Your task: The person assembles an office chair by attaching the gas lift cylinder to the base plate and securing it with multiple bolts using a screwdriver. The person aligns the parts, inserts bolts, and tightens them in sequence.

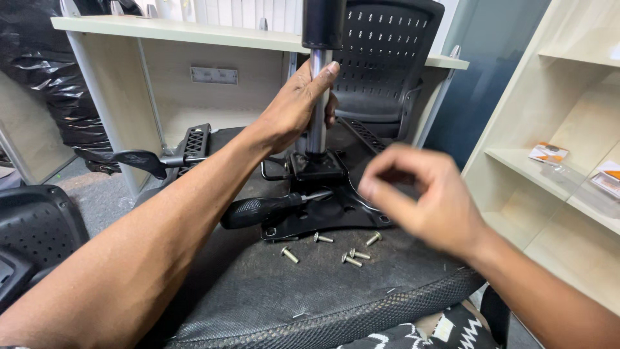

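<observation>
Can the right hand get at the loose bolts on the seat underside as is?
Probably yes. The right hand hovers empty just above the bolts, nothing between them. The screwdriver lies off to the side, and the left hand is up on the gas cylinder.

Desk (194, 31): being seen behind, pale wood, with a grey plate on its back panel.
Shelves (568, 161): being occupied at right by small orange-and-white packets (547, 153).
Black plastic sheeting (45, 71): being bunched at far left.
Patterned cloth (445, 329): being shown at bottom edge.
</observation>
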